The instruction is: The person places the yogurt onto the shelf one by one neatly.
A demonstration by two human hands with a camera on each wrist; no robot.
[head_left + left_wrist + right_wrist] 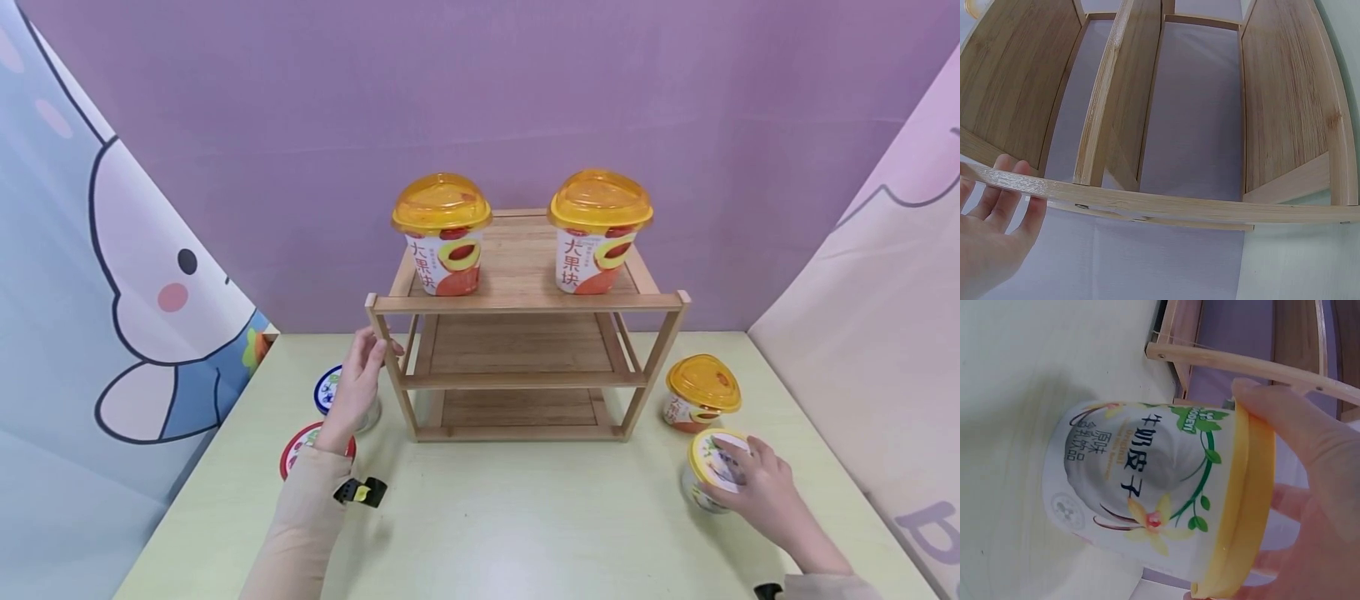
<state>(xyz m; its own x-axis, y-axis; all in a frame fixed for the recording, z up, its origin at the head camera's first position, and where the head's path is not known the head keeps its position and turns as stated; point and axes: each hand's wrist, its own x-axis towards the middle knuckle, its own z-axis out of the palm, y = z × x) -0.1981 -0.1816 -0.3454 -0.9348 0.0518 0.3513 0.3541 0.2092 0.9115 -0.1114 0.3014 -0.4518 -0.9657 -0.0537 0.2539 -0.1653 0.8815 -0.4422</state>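
Observation:
My left hand (354,390) grips the front left post of a three-tier wooden shelf (525,303). In the left wrist view, fingertips (1013,164) show past the far side of that post. At the right, my right hand (768,493) holds a white tub with a yellow lid (701,492), fingers and thumb spread around the lid. Its printed side, with a flower and green leaves, faces the right wrist camera. The tub stands upright close over the table. Two fruit cups with orange domed lids, one left (444,242) and one right (598,242), stand on the top tier.
Another orange-lidded fruit cup (701,392) stands right of the shelf, just behind the held tub. Left of the shelf are a blue-lidded tub (327,388) and a red-lidded tub (298,446), partly hidden by my left arm. A purple cloth (480,100) hangs behind the table.

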